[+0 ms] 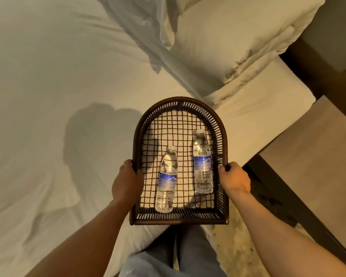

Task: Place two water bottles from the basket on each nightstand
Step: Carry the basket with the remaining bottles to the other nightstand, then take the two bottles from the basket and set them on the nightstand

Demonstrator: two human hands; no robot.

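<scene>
A dark woven basket (180, 101) with an arched far end is held over the edge of the bed. My left hand (126, 181) grips its left rim and my right hand (235, 179) grips its right rim. Two clear water bottles with blue labels lie flat on the open mesh bottom, caps pointing away from me. One bottle (167, 179) lies left of centre. The other bottle (203, 162) lies close to the right wall. The brown nightstand top (316, 156) is just to the right of the basket.
The white bed sheet (58, 96) fills the left. A pillow (238, 37) lies at the upper right, near the dark headboard (312, 66). My legs in blue jeans (188, 254) stand on patterned floor between bed and nightstand.
</scene>
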